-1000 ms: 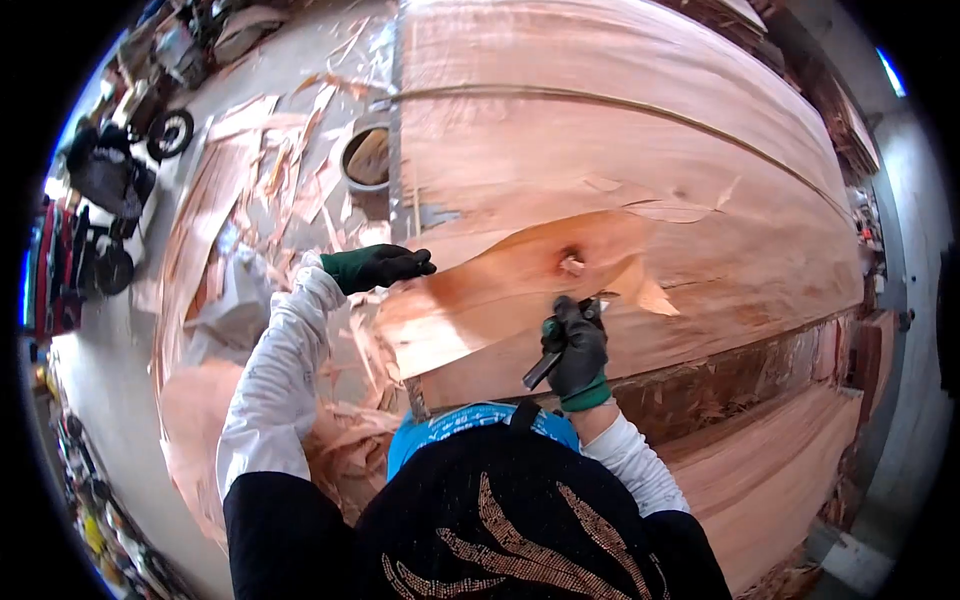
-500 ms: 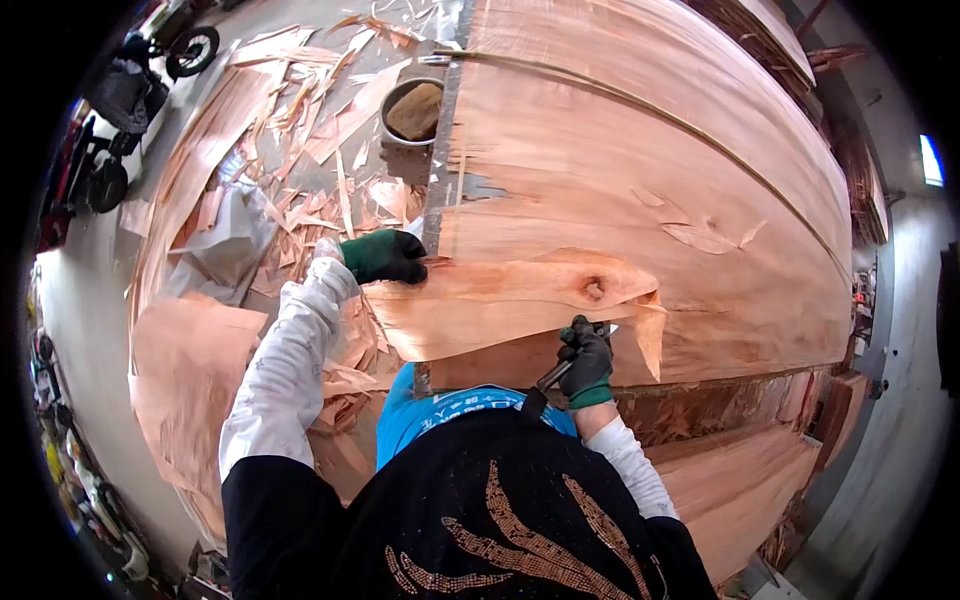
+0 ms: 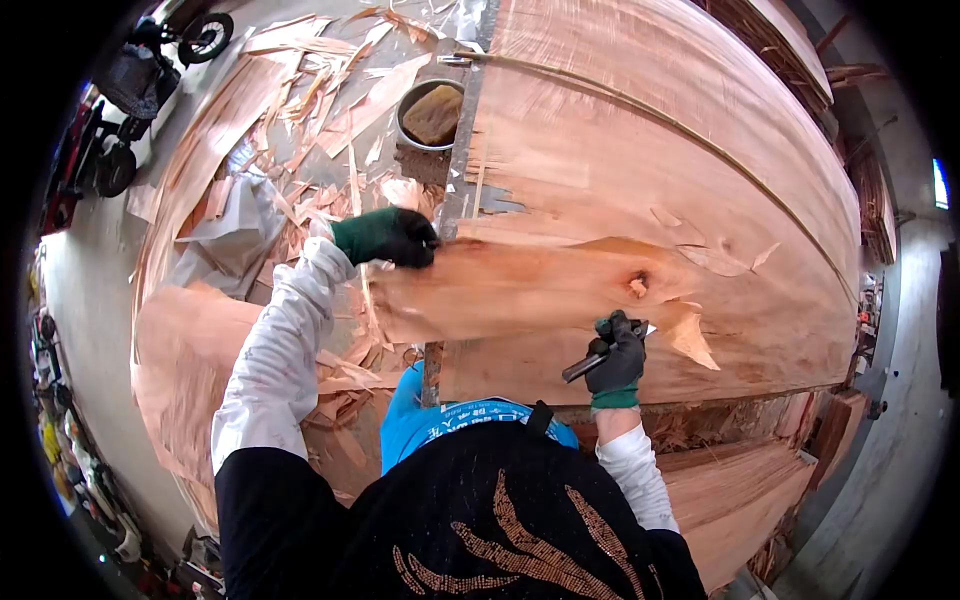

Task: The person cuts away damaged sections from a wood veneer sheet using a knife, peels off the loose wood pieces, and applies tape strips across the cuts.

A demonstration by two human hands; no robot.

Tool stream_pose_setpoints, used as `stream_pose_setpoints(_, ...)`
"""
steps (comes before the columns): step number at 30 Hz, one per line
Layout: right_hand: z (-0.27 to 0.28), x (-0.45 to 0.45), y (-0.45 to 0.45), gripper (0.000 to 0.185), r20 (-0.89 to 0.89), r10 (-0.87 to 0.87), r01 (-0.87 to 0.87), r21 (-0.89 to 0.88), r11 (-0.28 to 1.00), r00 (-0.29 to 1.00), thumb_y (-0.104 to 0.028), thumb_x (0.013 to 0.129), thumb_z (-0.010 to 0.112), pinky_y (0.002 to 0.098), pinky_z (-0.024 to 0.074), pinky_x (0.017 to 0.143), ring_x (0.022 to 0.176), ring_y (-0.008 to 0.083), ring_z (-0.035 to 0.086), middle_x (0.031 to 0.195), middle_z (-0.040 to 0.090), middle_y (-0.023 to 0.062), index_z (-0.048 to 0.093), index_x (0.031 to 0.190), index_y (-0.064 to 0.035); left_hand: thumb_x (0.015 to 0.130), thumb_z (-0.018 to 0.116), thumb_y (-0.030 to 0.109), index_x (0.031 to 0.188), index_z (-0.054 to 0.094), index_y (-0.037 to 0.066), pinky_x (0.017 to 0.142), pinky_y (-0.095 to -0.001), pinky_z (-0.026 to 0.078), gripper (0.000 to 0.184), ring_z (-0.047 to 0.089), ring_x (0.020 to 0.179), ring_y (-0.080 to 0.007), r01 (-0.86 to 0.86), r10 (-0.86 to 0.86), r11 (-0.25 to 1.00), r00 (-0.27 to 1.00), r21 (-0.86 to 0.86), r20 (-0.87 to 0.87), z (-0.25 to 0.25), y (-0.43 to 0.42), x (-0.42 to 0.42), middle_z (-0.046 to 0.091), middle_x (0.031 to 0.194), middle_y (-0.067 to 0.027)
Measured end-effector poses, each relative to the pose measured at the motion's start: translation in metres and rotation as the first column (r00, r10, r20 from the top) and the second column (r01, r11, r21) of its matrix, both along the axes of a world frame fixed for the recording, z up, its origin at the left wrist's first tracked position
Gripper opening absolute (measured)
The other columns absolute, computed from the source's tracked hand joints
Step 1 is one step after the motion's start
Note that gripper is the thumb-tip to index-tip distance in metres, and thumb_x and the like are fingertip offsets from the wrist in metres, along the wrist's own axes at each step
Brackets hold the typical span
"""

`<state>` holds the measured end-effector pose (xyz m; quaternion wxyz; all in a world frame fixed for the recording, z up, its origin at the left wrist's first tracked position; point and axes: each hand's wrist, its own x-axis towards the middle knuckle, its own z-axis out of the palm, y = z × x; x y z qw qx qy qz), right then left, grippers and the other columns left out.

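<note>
My left hand [image 3: 388, 240], in a green and black glove, is closed on the left end of a thin wood veneer strip [image 3: 530, 285]. The strip has a dark knot with a hole near its right end, where a torn, pointed flap [image 3: 692, 338] sticks out. In my right hand [image 3: 617, 362], gloved the same way, is a dark-handled knife [image 3: 582, 369] with a small bright blade tip showing past the fingers. That hand is at the strip's near edge, below the knot. Beneath the strip lies a large veneer sheet [image 3: 620, 160].
A round bowl [image 3: 403, 128] holding a brown block stands beyond my left hand. Torn veneer scraps [image 3: 330, 90] and a crumpled plastic sheet [image 3: 235, 235] cover the left side. A long thin stick [image 3: 640, 105] lies across the big sheet. A motorbike [image 3: 130, 90] stands far left.
The strip has shifted to the right and looks blurred and lower over the sheet. My right hand has moved right and slightly away from my body with the knife. The view has turned a little.
</note>
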<state>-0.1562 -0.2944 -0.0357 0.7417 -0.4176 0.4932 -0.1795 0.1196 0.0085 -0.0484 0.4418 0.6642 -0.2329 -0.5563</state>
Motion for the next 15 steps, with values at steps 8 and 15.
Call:
stream_pose_setpoints(8, -0.013, 0.077, -0.015, 0.01, 0.104, -0.08, 0.078, 0.025, 0.997, 0.991, -0.012, 0.091, 0.065, 0.0191, 0.0407, 0.044, 0.07, 0.0122, 0.064, 0.083, 0.066, 0.006, 0.057, 0.097, -0.0111, 0.08, 0.072, 0.014, 0.103, 0.067, 0.004, 0.077, -0.0318, 0.051, 0.025, 0.064, 0.082, -0.0148, 0.075, -0.106, 0.994, 0.867, 0.083, 0.486, 0.007, -0.044, 0.082, 0.07, 0.09, -0.0082)
stream_pose_setpoints(15, -0.034, 0.128, -0.022, 0.018, 0.038, -0.131, 0.13, 0.032, 0.991, 0.991, -0.013, 0.089, 0.067, 0.0205, 0.0365, 0.042, 0.057, 0.011, 0.056, 0.083, 0.07, 0.0101, 0.053, 0.1, -0.0113, 0.081, 0.07, 0.021, 0.119, 0.062, 0.006, 0.076, -0.0352, 0.052, 0.042, 0.067, 0.084, -0.0255, -0.142, 0.009, 0.986, 0.567, 0.087, 0.823, -0.031, -0.049, 0.115, 0.069, 0.092, -0.0143)
